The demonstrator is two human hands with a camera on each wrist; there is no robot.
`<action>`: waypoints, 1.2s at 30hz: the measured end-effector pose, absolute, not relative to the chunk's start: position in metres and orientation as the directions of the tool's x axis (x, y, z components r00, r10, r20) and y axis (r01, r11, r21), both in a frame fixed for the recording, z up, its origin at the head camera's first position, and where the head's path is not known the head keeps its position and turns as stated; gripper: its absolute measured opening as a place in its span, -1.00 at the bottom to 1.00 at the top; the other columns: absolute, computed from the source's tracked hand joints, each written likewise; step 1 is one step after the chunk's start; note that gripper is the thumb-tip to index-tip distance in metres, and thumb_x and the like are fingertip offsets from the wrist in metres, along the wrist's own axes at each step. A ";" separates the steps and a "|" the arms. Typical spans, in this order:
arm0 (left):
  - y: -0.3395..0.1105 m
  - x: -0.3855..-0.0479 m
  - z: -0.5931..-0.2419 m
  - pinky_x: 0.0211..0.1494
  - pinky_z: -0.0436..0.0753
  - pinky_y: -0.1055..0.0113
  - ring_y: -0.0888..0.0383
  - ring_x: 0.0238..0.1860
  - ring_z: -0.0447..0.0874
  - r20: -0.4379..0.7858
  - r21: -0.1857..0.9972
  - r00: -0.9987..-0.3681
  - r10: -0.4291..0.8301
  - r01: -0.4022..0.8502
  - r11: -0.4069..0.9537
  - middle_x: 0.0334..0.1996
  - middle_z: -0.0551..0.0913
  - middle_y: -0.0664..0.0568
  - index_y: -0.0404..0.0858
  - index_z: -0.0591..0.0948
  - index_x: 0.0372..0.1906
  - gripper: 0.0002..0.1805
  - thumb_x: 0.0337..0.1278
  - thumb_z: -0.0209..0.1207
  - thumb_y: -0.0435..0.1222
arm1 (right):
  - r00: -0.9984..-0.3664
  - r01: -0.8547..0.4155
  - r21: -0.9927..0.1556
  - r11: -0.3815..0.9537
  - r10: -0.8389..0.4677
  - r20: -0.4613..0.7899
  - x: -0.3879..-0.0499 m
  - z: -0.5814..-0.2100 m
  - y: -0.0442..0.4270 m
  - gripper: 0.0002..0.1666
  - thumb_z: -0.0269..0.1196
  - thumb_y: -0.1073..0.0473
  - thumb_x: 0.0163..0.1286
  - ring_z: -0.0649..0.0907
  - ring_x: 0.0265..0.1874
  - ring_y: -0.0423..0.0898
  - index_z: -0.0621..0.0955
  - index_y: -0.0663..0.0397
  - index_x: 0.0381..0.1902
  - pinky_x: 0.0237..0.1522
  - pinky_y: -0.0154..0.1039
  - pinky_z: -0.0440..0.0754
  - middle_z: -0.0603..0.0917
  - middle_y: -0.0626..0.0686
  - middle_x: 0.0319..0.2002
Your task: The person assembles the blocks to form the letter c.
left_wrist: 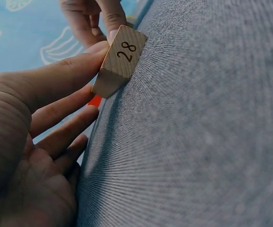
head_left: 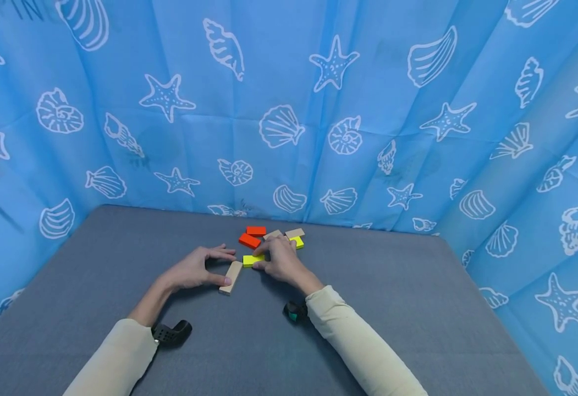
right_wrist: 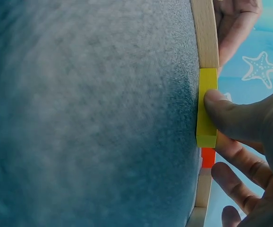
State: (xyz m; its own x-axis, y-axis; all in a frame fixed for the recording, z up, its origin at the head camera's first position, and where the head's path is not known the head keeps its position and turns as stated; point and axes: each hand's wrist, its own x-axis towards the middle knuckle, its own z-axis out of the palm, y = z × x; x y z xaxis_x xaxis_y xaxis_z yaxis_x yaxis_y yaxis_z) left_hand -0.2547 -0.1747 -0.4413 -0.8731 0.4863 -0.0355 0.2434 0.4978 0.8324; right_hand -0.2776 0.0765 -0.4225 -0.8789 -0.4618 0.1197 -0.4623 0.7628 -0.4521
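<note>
A plain wooden block (head_left: 232,274) lies flat on the grey cloth, and the number 28 marks its near end in the left wrist view. My left hand (head_left: 197,268) holds this wooden block (left_wrist: 123,53), thumb against its near part and fingers toward its far end. Just to its right lies a yellow block (head_left: 250,261). The right hand (head_left: 285,259) pinches that yellow block (right_wrist: 206,120), with the thumb on its near side and the index finger behind. In the right wrist view the yellow block's end meets or nearly meets the wooden block (right_wrist: 205,35).
Beyond the hands lie two red blocks (head_left: 256,231), more wooden blocks (head_left: 295,233) and another yellow block (head_left: 298,242), partly hidden by the right hand. The grey table (head_left: 368,308) ends at a blue curtain (head_left: 289,181) with white shells and starfish.
</note>
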 end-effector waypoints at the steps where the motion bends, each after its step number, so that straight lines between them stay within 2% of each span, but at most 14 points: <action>1: -0.175 -0.254 -0.441 0.47 -0.14 -0.43 -0.22 0.58 -0.04 -0.036 0.833 -0.873 0.486 0.243 0.497 0.42 0.44 -0.11 -0.23 0.66 0.24 -0.36 0.01 0.53 -0.12 | -0.879 -0.462 -0.453 0.762 -0.463 0.117 -0.277 -0.423 0.076 -0.75 0.52 0.10 0.24 0.48 0.19 0.01 0.82 -0.06 -0.11 0.18 0.17 0.31 0.71 -0.01 0.02; 5: -0.176 -0.254 -0.442 0.47 -0.13 -0.42 -0.21 0.58 -0.03 -0.031 0.833 -0.871 0.491 0.249 0.494 0.43 0.44 -0.11 -0.23 0.65 0.24 -0.36 0.01 0.53 -0.13 | -0.874 -0.472 -0.447 0.760 -0.471 0.121 -0.277 -0.422 0.074 -0.75 0.51 0.11 0.24 0.47 0.24 0.02 0.81 -0.05 -0.10 0.20 0.16 0.30 0.72 -0.02 0.04; 9: -0.177 -0.254 -0.442 0.47 -0.14 -0.43 -0.22 0.58 -0.03 -0.025 0.828 -0.867 0.498 0.261 0.496 0.43 0.44 -0.11 -0.23 0.66 0.23 -0.36 0.01 0.53 -0.12 | -0.871 -0.477 -0.440 0.761 -0.475 0.122 -0.278 -0.421 0.073 -0.75 0.50 0.11 0.25 0.48 0.19 -0.03 0.81 -0.06 -0.09 0.16 0.10 0.30 0.73 -0.06 -0.01; 17: -0.178 -0.253 -0.440 0.47 -0.14 -0.42 -0.22 0.58 -0.03 -0.023 0.827 -0.867 0.498 0.263 0.496 0.43 0.44 -0.12 -0.23 0.67 0.22 -0.37 0.00 0.53 -0.12 | -0.869 -0.480 -0.427 0.766 -0.483 0.111 -0.280 -0.421 0.070 -0.75 0.49 0.12 0.27 0.48 0.14 -0.04 0.81 -0.06 -0.08 0.10 0.04 0.30 0.72 -0.04 0.05; 28: -0.178 -0.253 -0.440 0.45 -0.14 -0.46 -0.21 0.59 -0.03 -0.031 0.822 -0.865 0.500 0.263 0.505 0.44 0.43 -0.09 -0.22 0.66 0.24 -0.36 0.02 0.52 -0.10 | -0.855 -0.501 -0.434 0.749 -0.505 0.116 -0.283 -0.420 0.073 -0.70 0.49 0.03 0.28 0.48 0.15 -0.03 0.80 -0.05 -0.05 0.10 0.07 0.29 0.73 -0.06 0.00; 36: -0.177 -0.253 -0.442 0.46 -0.13 -0.44 -0.20 0.59 -0.03 -0.029 0.819 -0.863 0.505 0.269 0.507 0.44 0.43 -0.07 -0.19 0.66 0.24 -0.36 0.02 0.51 -0.09 | -0.879 -0.467 -0.517 0.718 -0.441 0.183 -0.294 -0.418 0.080 -0.78 0.42 0.09 0.35 0.54 -0.08 -0.02 0.80 0.03 -0.10 0.02 0.08 0.31 0.72 -0.02 -0.14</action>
